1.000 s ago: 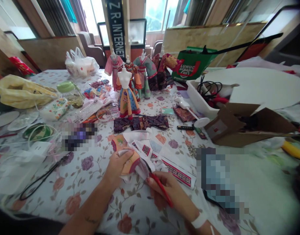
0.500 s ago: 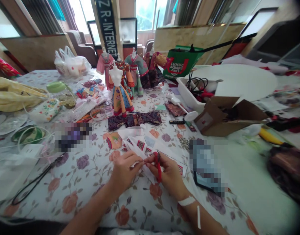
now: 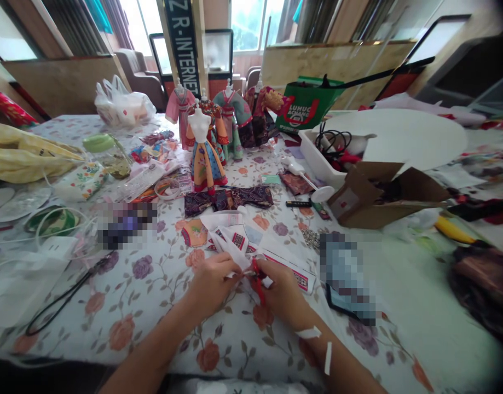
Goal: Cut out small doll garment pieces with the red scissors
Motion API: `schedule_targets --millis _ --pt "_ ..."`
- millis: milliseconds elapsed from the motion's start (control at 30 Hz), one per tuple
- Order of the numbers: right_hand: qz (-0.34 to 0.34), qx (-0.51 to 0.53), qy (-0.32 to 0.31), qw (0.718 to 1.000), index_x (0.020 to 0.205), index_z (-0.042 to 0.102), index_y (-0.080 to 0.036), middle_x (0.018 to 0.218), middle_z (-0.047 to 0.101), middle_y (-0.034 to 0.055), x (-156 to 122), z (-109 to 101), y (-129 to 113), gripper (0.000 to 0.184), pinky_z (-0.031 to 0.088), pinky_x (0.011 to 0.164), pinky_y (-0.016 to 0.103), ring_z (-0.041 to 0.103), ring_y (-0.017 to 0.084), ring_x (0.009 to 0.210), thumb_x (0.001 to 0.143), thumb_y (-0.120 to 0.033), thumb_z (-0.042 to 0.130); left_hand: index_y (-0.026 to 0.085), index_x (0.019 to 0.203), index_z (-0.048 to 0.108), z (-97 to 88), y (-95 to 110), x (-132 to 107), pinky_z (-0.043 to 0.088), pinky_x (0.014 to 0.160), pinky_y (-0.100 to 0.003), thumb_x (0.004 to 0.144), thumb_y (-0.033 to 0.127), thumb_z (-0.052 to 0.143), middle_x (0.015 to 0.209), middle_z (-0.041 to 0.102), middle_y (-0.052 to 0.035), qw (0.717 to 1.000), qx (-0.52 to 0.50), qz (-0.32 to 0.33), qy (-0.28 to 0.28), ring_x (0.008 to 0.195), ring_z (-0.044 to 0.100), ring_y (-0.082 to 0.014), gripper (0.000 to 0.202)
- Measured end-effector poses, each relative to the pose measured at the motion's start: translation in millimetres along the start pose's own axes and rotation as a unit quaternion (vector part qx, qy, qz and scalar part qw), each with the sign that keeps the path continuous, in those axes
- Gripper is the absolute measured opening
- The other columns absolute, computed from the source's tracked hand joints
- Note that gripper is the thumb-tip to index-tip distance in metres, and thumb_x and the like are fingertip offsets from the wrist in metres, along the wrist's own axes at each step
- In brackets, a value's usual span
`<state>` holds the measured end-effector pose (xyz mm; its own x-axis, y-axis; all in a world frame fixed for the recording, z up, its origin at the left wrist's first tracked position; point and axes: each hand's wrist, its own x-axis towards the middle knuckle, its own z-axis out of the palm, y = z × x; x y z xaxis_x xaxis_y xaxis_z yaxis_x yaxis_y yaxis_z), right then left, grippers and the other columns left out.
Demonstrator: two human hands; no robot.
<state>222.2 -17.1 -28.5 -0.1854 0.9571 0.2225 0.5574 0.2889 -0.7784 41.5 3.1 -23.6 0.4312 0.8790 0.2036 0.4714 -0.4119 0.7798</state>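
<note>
Work sits at 6 o'clock: left hand (image 3: 212, 285) pinches white patterned fabric (image 3: 230, 246); right hand (image 3: 284, 293) grips red-handled scissors (image 3: 258, 284).

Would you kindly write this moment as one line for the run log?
left hand: grips white printed sheet | right hand: holds red-handled scissors | surface: floral tablecloth

This looks like a craft or dressmaking workroom in a commercial building rather than a home. A long table (image 3: 111, 323) under a floral cloth carries miniature dress forms (image 3: 204, 148) in sewn costumes, along with cut cloth pieces (image 3: 230, 241) and a cardboard box (image 3: 382, 197). Behind it stand waist-high partition panels (image 3: 337, 60), an armchair (image 3: 138, 82), large windows (image 3: 255, 27) and a tall "Z.R. INTERNET" sign (image 3: 182, 38).
</note>
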Motion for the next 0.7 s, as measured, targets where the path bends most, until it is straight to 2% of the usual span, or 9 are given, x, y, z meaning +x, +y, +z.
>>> schedule_targets --millis 67,133,167,233,267,367,467,567,700 --pt "0.049 0.047 0.077 0.995 0.067 0.056 -0.019 0.064 0.064 0.0011 3.6 -6.6 0.1 0.009 0.043 0.056 0.024 0.056 0.015 0.058 0.075 -0.017 0.058 0.017 0.073 0.070 -2.4 1.7 2.4 0.044 0.067 -0.025 0.078 0.019 0.064 0.075 0.066 -0.0042 0.997 -0.058 -0.037 0.026 0.071 0.060 -0.0161 0.008" --pt "0.120 0.097 0.173 0.973 0.069 0.054 -0.020 0.066 0.065 0.0013 8.1 -15.8 1.8 0.012 0.044 0.057 0.025 0.058 0.016 0.059 0.077 -0.025 0.061 0.017 0.074 0.070 -6.8 2.9 5.0 0.044 0.064 -0.023 0.076 0.023 0.066 0.073 0.066 -0.0028 0.982 -0.137 -0.111 0.062 0.069 0.059 -0.0155 0.008" --pt "0.157 0.108 0.201 0.961 0.067 0.052 -0.020 0.062 0.063 0.0004 10.1 -19.9 2.8 0.018 0.043 0.054 0.025 0.056 0.015 0.056 0.077 -0.030 0.063 0.017 0.078 0.070 -9.2 3.1 6.1 0.043 0.061 -0.022 0.076 0.026 0.066 0.071 0.065 -0.0018 0.969 -0.179 -0.155 0.075 0.067 0.058 -0.0147 0.010" --pt "0.192 0.131 0.190 0.954 0.067 0.052 -0.020 0.059 0.061 -0.0003 12.8 -24.4 3.2 0.024 0.041 0.050 0.025 0.054 0.015 0.052 0.076 -0.038 0.066 0.017 0.088 0.069 -13.2 3.2 7.1 0.040 0.054 -0.020 0.077 0.033 0.064 0.065 0.062 0.0007 0.934 -0.264 -0.227 0.077 0.058 0.055 -0.0120 0.020" --pt "0.185 0.144 0.166 0.958 0.068 0.052 -0.020 0.063 0.062 0.0004 13.2 -24.0 2.2 0.024 0.043 0.052 0.025 0.056 0.016 0.055 0.076 -0.038 0.067 0.017 0.094 0.067 -14.4 3.5 7.0 0.038 0.052 -0.019 0.078 0.036 0.064 0.064 0.060 0.0017 0.918 -0.304 -0.245 0.064 0.056 0.053 -0.0108 0.025" --pt "0.109 0.186 0.050 0.975 0.075 0.053 -0.020 0.086 0.065 0.0030 11.9 -14.5 -4.7 0.022 0.047 0.070 0.028 0.061 0.019 0.078 0.071 -0.029 0.073 0.018 0.107 0.063 -14.3 6.3 5.3 0.039 0.053 -0.018 0.077 0.038 0.066 0.067 0.062 0.0015 0.891 -0.376 -0.253 0.009 0.057 0.054 -0.0098 0.036" --pt "0.090 0.223 -0.035 0.970 0.071 0.051 -0.019 0.074 0.059 -0.0010 9.5 -3.0 -10.0 0.022 0.045 0.066 0.026 0.057 0.016 0.072 0.072 -0.026 0.072 0.017 0.112 0.059 -11.9 10.1 4.0 0.042 0.059 -0.019 0.074 0.036 0.071 0.071 0.065 0.0002 0.880 -0.404 -0.250 -0.031 0.063 0.058 -0.0109 0.044" --pt "0.108 0.253 -0.027 0.961 0.067 0.048 -0.019 0.065 0.052 -0.0038 8.1 0.6 -9.0 0.023 0.039 0.058 0.023 0.047 0.012 0.061 0.074 -0.026 0.069 0.017 0.115 0.055 -10.8 8.3 4.8 0.045 0.063 -0.021 0.070 0.034 0.075 0.072 0.066 0.0002 0.857 -0.444 -0.261 -0.025 0.065 0.060 -0.0123 0.053" --pt "0.139 0.293 0.005 0.946 0.066 0.048 -0.018 0.061 0.046 -0.0050 8.3 -2.1 -7.3 0.025 0.034 0.053 0.022 0.041 0.011 0.057 0.073 -0.029 0.069 0.014 0.109 0.056 -11.1 -2.1 8.2 0.046 0.063 -0.023 0.070 0.037 0.074 0.075 0.065 -0.0013 0.829 -0.485 -0.276 0.038 0.065 0.061 -0.0131 0.048"
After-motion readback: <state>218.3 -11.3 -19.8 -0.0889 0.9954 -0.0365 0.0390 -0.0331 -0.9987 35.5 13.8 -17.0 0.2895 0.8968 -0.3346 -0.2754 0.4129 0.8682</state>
